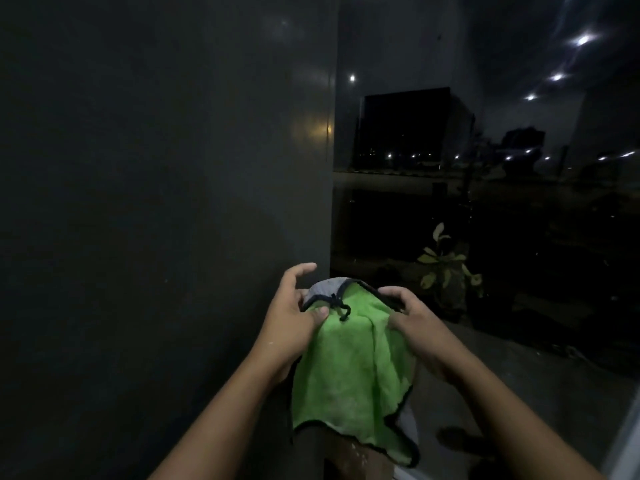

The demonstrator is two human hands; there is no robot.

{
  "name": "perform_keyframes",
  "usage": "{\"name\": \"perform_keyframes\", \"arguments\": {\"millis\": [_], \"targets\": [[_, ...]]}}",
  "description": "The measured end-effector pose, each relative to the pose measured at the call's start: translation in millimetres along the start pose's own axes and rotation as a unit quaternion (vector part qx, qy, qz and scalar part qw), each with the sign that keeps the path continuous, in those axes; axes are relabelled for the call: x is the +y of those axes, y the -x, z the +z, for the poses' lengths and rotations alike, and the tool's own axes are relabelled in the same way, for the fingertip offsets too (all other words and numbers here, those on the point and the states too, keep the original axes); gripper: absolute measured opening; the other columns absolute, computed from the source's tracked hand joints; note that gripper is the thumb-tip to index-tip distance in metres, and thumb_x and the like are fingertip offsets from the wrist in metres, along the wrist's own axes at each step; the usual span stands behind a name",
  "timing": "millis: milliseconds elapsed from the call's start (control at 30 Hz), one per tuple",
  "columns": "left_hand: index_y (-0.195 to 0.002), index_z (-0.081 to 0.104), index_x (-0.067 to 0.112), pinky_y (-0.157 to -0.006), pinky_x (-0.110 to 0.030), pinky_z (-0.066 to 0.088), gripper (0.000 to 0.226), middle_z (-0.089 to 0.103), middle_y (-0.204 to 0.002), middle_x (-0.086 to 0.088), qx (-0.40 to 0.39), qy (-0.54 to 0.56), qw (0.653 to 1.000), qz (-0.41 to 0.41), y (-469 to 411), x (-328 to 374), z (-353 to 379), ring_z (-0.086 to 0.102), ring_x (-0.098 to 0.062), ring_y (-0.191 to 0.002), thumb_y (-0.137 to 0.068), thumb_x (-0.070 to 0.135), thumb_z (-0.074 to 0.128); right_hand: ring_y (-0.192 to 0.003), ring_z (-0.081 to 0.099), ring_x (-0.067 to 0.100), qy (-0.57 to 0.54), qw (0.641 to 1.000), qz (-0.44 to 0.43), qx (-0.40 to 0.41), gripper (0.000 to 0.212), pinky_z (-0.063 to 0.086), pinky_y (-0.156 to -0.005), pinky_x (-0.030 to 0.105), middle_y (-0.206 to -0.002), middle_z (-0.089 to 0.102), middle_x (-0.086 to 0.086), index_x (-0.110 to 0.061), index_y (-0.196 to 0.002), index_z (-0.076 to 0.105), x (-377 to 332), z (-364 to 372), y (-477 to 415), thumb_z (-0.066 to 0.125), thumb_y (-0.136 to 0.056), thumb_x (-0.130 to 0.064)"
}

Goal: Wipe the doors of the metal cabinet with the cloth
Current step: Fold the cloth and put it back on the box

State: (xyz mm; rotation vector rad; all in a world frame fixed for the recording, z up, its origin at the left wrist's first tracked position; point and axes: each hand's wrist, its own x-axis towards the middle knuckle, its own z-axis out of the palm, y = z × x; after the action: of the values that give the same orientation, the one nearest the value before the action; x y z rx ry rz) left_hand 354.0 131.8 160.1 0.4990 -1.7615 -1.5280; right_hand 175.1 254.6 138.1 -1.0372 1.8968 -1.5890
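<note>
A bright green cloth (349,375) with a dark hem and a grey back hangs between my hands at the lower middle. My left hand (291,320) pinches its upper left edge with the thumb, the other fingers spread. My right hand (412,320) grips its upper right edge. The dark grey metal cabinet (156,202) fills the left half of the view, its flat side close to my left hand. The cloth is apart from the cabinet surface.
The scene is very dim. To the right of the cabinet's edge a glass pane (502,202) reflects ceiling lights. A potted plant (446,268) stands behind the glass. A brownish box-like thing (360,459) sits low under the cloth.
</note>
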Motion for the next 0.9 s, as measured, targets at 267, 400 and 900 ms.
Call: {"name": "perform_keyframes", "arguments": {"millis": [267,400,900], "targets": [[-0.128,0.052,0.031,-0.088,-0.037,0.057,0.055,0.075,-0.096,-0.004,-0.009,0.072,0.997,0.032,-5.7,6.3,2.7,0.070,-0.022,-0.098,-0.091,-0.009,0.059,-0.090,0.073,0.023,0.127,0.990,0.061,-0.026,0.040,0.056,-0.090,0.042,-0.094,0.077,0.005,-0.010,-0.089,0.077,42.7,-12.9,-1.7,0.061,-0.089,-0.047],[-0.128,0.052,0.032,-0.084,-0.034,0.057,0.053,0.074,-0.096,-0.004,-0.010,0.064,0.997,0.044,-7.9,5.3,3.2,0.070,-0.020,-0.097,-0.092,-0.007,0.059,-0.118,0.065,0.026,-0.123,0.980,0.082,-0.129,0.049,0.048,-0.106,0.044,-0.126,0.069,0.010,-0.010,-0.128,0.065,59.9,-14.6,9.5,0.058,-0.096,-0.047],[-0.100,0.065,0.035,-0.089,-0.020,0.047,0.044,0.066,-0.107,0.015,0.015,-0.165,0.976,0.144,-12.6,-0.6,-13.7,0.060,0.002,-0.105,-0.094,-0.007,0.051,-0.112,0.067,0.029,-0.184,0.982,0.010,0.049,0.048,0.056,-0.089,0.046,-0.130,0.064,0.005,-0.043,-0.129,0.061,78.8,-40.3,3.3,0.063,-0.095,-0.008]]}}
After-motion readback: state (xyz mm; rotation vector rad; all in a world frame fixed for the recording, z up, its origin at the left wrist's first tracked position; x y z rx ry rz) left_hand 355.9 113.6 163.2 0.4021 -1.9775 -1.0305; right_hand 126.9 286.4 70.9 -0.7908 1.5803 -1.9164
